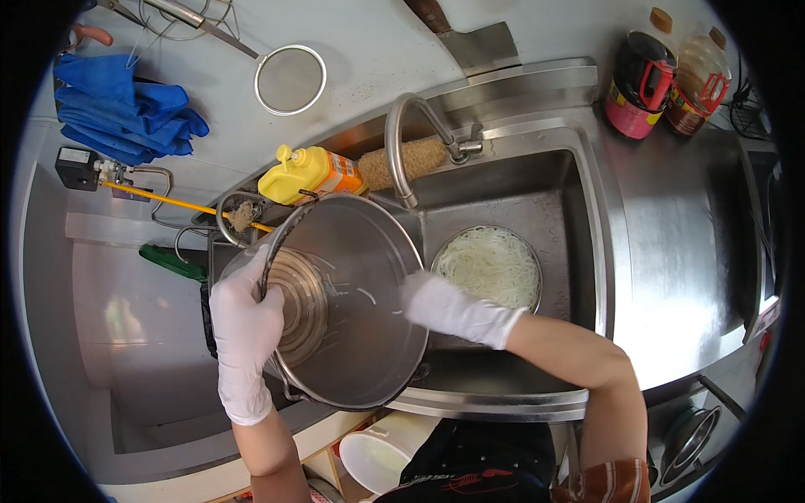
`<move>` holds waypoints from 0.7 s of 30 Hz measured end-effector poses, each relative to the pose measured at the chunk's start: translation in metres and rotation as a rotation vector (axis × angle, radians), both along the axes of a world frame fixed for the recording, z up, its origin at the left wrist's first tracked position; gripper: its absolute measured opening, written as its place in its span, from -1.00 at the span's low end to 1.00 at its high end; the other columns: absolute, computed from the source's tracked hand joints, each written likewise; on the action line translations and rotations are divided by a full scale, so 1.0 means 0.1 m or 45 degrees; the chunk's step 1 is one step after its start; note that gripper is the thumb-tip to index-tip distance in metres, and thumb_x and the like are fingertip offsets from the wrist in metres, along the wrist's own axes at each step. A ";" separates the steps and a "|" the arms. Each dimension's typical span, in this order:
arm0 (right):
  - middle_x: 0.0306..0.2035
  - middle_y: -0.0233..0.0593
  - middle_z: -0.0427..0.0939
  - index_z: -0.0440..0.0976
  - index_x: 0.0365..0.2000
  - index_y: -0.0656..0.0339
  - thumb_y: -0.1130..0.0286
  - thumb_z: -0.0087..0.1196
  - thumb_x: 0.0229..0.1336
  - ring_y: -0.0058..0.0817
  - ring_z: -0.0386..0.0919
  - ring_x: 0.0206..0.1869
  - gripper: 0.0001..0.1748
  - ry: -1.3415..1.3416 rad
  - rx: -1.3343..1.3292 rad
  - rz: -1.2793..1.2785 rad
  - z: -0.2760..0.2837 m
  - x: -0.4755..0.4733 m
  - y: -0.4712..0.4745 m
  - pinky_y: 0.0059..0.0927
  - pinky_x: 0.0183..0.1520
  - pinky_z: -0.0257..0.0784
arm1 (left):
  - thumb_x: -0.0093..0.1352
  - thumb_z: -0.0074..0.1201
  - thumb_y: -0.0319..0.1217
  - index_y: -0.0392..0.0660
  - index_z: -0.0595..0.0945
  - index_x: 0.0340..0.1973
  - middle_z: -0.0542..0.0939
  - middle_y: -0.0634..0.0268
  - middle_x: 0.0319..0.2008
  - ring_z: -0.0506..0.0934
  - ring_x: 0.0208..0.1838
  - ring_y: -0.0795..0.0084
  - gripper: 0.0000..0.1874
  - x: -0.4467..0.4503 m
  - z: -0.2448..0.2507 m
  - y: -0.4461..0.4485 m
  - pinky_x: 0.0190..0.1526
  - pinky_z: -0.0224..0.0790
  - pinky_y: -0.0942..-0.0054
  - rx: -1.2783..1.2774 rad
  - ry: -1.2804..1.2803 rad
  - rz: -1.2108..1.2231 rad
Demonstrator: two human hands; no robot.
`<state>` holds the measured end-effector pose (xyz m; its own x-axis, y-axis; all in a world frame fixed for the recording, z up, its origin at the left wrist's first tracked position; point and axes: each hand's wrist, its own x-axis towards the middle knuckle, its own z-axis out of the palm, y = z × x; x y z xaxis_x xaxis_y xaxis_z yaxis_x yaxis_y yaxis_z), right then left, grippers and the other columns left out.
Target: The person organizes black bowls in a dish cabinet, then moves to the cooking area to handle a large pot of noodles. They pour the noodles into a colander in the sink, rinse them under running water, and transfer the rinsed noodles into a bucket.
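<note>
My left hand [251, 314], in a white glove, grips the rim and wire handle of a large metal pot [371, 352], which is tilted over the left part of the sink. A few pale shreds stick to the pot's inner wall. My right hand [440, 305], gloved too and slightly blurred, is at the pot's right rim; its fingers are not clear. Just beyond it, a round container full of white shreds [490, 264] stands in the steel sink basin [560, 251], below the curved faucet [396, 144].
Behind the pot stand a yellow dispenser bottle [302, 173] and a brown fibrous roll [409, 163]. A strainer [289, 80], a cleaver [478, 47] and blue cloths [126, 113] are at the wall. Two large bottles [638, 82] stand right. A white bucket [377, 456] is below.
</note>
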<state>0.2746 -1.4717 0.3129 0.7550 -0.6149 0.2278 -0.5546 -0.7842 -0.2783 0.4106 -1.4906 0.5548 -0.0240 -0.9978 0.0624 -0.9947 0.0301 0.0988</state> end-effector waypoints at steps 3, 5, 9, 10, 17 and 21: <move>-0.20 -0.29 0.55 0.57 -0.34 0.17 0.39 0.00 -0.05 -0.33 0.45 -0.02 -0.77 -0.067 -0.257 0.104 0.06 0.71 -0.23 -0.25 0.04 0.33 | 0.07 0.00 -0.63 -0.33 0.55 -0.05 0.43 0.06 -0.62 0.29 -0.64 0.37 -0.53 -0.02 0.00 0.12 -0.51 0.23 0.44 0.014 -0.025 -0.046; 0.04 -0.22 0.45 0.51 -0.13 0.19 0.35 -0.08 0.07 -0.25 0.28 0.19 -0.65 0.040 -0.394 0.144 -0.02 1.24 -0.53 -0.18 0.25 0.15 | 0.09 0.00 -0.64 -0.34 0.55 -0.04 0.40 0.07 -0.63 0.31 -0.64 0.32 -0.54 -0.05 0.00 0.18 -0.51 0.23 0.43 -0.010 -0.003 -0.122; 0.18 -0.17 0.32 0.40 0.03 0.20 0.33 -0.18 0.14 -0.26 0.18 0.28 -0.56 0.221 -0.498 -0.058 -0.34 1.93 -1.02 -0.23 0.33 0.07 | 0.07 -0.03 -0.69 -0.32 0.54 -0.03 0.36 0.11 -0.65 0.28 -0.67 0.30 -0.51 -0.10 0.00 0.27 -0.54 0.20 0.46 -0.039 0.013 -0.214; 0.20 -0.16 0.31 0.38 0.05 0.21 0.34 -0.19 0.15 -0.28 0.17 0.29 -0.55 0.199 -0.403 -0.064 -0.43 2.01 -1.09 -0.24 0.33 0.06 | 0.06 -0.02 -0.70 -0.33 0.54 -0.03 0.35 0.12 -0.65 0.27 -0.68 0.32 -0.50 -0.10 0.01 0.30 -0.55 0.19 0.46 -0.028 0.014 -0.190; 0.10 -0.22 0.44 0.44 0.04 0.16 0.33 -0.09 0.13 -0.26 0.31 0.19 -0.56 0.402 -0.307 0.158 -0.68 1.52 -0.83 -0.17 0.28 0.07 | 0.04 0.00 -0.72 -0.32 0.55 -0.04 0.34 0.16 -0.66 0.25 -0.70 0.36 -0.49 0.05 0.08 0.28 -0.58 0.16 0.49 0.009 0.064 -0.227; 0.00 -0.02 0.47 0.53 -0.15 0.34 0.35 -0.02 -0.04 -0.12 0.38 0.10 -0.58 0.296 -0.221 0.267 -0.51 0.66 -0.35 -0.14 0.20 0.17 | 0.04 0.00 -0.71 -0.32 0.56 -0.05 0.38 0.13 -0.64 0.33 -0.66 0.29 -0.50 0.04 0.05 0.23 -0.54 0.22 0.46 0.003 0.075 -0.231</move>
<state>0.3407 -1.5067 0.2623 0.9047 -0.4081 0.1223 -0.4093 -0.9123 -0.0162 0.4147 -1.4680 0.5602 -0.2002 -0.9775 0.0665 -0.9653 0.2084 0.1572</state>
